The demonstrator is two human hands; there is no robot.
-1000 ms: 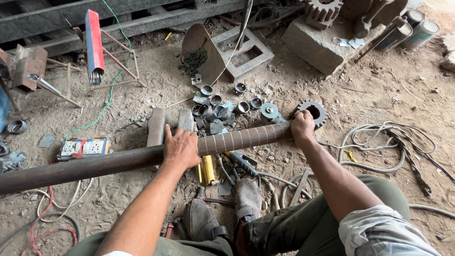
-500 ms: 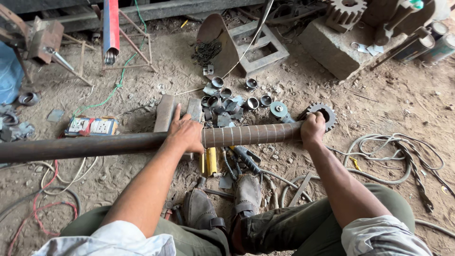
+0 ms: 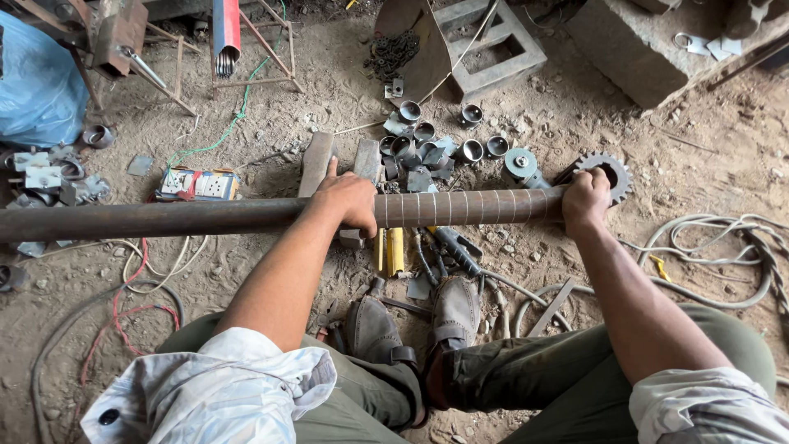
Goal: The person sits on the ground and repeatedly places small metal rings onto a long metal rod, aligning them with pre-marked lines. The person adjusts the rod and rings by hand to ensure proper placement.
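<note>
**Caller:** Rusty steel pipe point(image 3: 205, 218) lies level across the frame, held above the dirt floor point(image 3: 707, 140) in front of a seated person's knees. Left hand point(image 3: 349, 201) is draped over the top of it, fingers curled down the far side, palm pressing. Looks like that keeps the long bar from rolling.

**Partner:** And the right hand point(image 3: 585, 201)?

**Caller:** Wrapped shut around the pipe's end, right beside a toothed gear wheel point(image 3: 604, 171). Whether that gear sits on the pipe or lies on the ground behind it, I cannot tell. Between the hands the pipe carries a row of evenly spaced pale marks point(image 3: 468, 207), so the grip brackets the marked stretch and leaves it bare.

**Partner:** What's underneath?

**Caller:** Sandalled feet point(image 3: 411, 321) tucked together below the bar, a yellow-handled tool point(image 3: 393, 251) and hoses point(image 3: 723, 263) near them. Beyond the pipe, a scatter of short cut rings point(image 3: 444, 140), close to the marked section. A socket board point(image 3: 197, 184) rests off to the left.
</note>
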